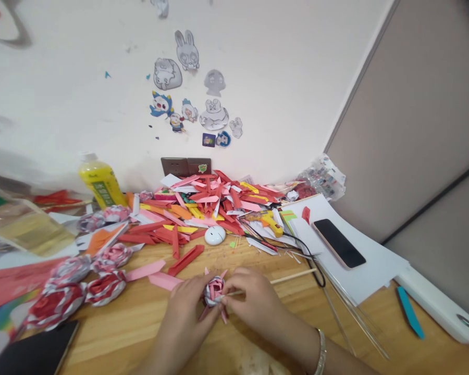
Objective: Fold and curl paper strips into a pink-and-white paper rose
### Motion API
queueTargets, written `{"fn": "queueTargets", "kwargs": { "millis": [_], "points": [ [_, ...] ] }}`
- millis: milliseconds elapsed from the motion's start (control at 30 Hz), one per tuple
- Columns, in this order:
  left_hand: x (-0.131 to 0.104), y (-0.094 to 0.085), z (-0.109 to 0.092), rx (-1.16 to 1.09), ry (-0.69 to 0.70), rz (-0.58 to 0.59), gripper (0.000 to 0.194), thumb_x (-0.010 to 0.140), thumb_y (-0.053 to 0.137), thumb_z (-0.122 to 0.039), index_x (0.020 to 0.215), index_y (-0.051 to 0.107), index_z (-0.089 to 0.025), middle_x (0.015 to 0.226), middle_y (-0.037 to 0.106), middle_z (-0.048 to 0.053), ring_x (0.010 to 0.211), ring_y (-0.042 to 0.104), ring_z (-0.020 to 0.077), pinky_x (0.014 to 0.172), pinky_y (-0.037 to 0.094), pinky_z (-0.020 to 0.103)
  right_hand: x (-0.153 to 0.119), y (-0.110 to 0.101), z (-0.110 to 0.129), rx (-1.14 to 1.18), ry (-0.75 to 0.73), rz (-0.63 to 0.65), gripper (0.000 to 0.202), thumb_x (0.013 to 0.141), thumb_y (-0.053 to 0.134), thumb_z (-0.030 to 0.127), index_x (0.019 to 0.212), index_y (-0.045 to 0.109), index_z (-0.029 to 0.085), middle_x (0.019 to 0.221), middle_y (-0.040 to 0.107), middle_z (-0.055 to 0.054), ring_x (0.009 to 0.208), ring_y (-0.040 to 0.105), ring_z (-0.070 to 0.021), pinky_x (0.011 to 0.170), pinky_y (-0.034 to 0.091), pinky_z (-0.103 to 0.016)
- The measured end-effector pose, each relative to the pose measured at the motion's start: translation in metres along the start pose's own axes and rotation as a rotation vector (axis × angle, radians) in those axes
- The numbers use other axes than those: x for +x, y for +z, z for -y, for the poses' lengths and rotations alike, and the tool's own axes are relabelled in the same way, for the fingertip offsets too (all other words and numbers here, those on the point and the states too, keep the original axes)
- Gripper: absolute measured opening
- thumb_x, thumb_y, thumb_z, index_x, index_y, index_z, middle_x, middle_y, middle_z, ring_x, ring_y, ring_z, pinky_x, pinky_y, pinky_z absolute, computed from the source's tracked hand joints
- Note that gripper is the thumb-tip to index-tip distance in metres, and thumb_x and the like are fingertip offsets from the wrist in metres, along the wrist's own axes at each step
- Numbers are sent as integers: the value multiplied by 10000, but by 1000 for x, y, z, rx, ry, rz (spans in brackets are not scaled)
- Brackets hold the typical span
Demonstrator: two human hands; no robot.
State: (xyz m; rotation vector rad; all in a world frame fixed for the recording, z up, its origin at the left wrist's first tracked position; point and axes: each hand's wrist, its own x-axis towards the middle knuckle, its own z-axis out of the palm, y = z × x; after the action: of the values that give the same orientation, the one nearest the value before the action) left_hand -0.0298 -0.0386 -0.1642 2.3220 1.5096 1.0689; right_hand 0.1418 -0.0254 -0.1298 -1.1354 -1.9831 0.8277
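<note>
Above the front of the wooden table, my left hand (189, 307) is closed around a small woven paper ball (214, 289) of pink and white-grey strips. Pointed pink strip ends stick out from the ball's edges. My right hand (250, 297) pinches a thin wooden stick (293, 276), whose near end meets the ball's right side. The stick seems to run on behind the hand towards the right; its middle is hidden. Loose pink folded strips (164, 280) and a red folded strip (185, 260) lie just beyond my left hand.
Folded paper strips (219, 200) are heaped against the wall. A yellow glue gun (271, 223) with a black cord and a white earbud case (214, 235) lie before them. Finished woven balls (57, 304) and a yellow bottle (101, 182) are left; a phone (338, 243) rests on paper right.
</note>
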Motion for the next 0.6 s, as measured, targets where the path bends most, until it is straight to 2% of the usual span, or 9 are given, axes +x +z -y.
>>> {"fn": "queueTargets", "kwargs": {
  "millis": [167,267,400,600],
  "points": [
    [-1,1,2,2,-15,-2,308,745,636,-338,1030,623,-222,943,734,73,830,687,260,690,528,364,0,-6,1,-46,-49,54,131,672,725,61,667,695,188,751,664,18,752,594,-124,675,382,-193],
    [-1,2,2,2,-11,0,315,753,634,-346,1042,617,-223,947,733,70,831,686,256,695,526,364,0,-9,0,-65,-77,93,134,716,675,64,692,698,193,760,668,19,743,592,-117,661,373,-186],
    [1,2,1,10,7,3,325,756,636,-345,1058,608,-228,932,731,62,819,682,254,690,520,367,-1,-7,-4,-132,-104,86,190,732,597,21,691,681,187,738,660,22,705,580,-107,643,360,-180],
    [0,1,0,27,24,-3,323,743,645,-327,1046,613,-221,928,731,67,819,681,262,689,517,375,-3,-3,-7,-261,-97,87,155,752,577,54,730,661,182,749,660,14,697,579,-117,629,347,-192]
  ]
}}
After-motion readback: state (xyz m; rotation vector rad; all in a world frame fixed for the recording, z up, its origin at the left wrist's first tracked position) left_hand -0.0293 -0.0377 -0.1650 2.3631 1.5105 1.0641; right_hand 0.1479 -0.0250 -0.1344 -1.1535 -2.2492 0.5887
